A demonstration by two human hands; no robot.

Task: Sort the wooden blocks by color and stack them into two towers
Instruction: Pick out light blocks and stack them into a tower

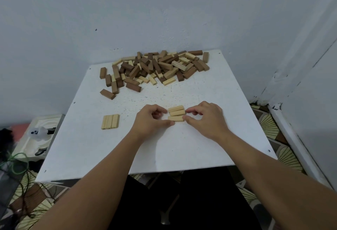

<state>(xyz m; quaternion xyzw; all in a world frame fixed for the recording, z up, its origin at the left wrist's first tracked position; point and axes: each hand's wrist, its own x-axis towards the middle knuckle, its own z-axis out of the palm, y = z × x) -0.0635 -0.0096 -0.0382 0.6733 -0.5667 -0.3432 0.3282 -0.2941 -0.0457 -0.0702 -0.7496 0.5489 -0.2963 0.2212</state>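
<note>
Hands (176, 118) pinch three light blocks (176, 113) between them.

Pale and dark brown blocks (155, 69), white table (200, 147), fan-patterned floor (288, 156), bluish-grey wall (109, 10)

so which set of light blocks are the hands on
The three light blocks at centre, between both hands; the other light set lies untouched to the left.

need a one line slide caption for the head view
Both hands, left hand and right hand, square up three pale blocks on a white table.
</note>
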